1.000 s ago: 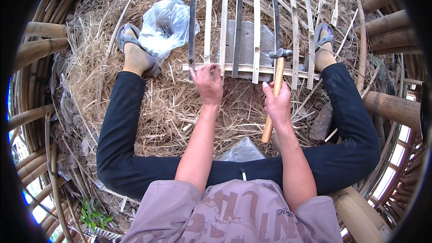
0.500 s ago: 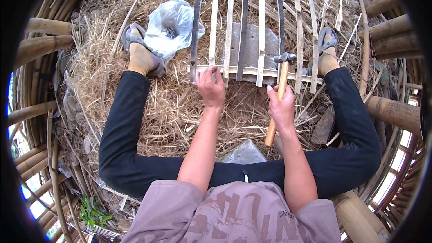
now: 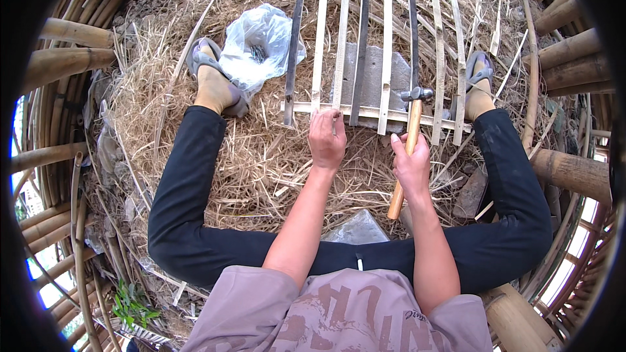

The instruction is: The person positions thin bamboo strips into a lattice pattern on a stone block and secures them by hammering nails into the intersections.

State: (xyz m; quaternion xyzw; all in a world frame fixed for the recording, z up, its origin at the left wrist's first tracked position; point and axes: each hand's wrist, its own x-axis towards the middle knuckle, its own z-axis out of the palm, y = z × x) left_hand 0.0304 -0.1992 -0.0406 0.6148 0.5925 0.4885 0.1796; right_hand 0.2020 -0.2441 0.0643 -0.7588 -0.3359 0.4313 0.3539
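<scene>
In my right hand is a hammer, gripped by its wooden handle with the metal head pointing away from me. The head is above the right part of a frame of light and dark wooden slats laid over a thin crosspiece. My left hand has its fingers bent together by the crosspiece, at the near end of a pale slat. Whatever lies between those fingertips is too small or hidden to make out. A grey concrete block is under the middle slats.
A clear plastic bag with small dark pieces, which look like nails, stands beside my left foot. Dry straw covers the ground. A brick-like block lies by my right leg. Bamboo poles wall in both sides.
My left hand has shifted slightly right along the crosspiece, from one pale slat's end to another. My right hand still holds the hammer in about the same place. The whole view has shifted a little.
</scene>
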